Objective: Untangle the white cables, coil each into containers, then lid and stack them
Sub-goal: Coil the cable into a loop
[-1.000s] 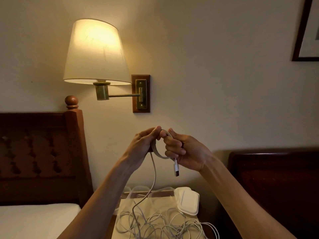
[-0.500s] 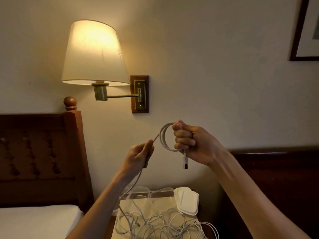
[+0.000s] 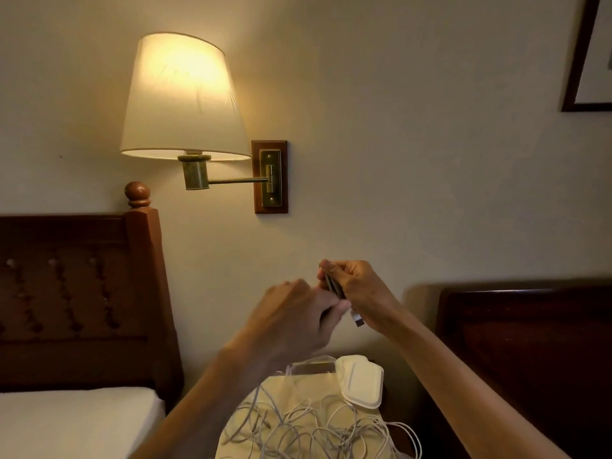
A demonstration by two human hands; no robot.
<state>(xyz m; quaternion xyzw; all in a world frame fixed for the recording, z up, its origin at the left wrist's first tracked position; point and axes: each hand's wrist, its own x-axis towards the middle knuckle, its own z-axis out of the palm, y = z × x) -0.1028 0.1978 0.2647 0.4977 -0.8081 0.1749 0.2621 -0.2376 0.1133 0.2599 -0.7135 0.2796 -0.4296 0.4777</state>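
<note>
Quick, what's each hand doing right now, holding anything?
Left hand: blurred, at the cable coil; grip cannot be told.
Right hand: fingers curled round the cable coil, holding it.

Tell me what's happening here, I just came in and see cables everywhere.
A person is coiling one white cable in the air. The right hand grips the small coil, its USB plug hanging below, and the left hand works against it. Below, a tangle of white cables lies on the nightstand beside white lids and clear containers.
</note>
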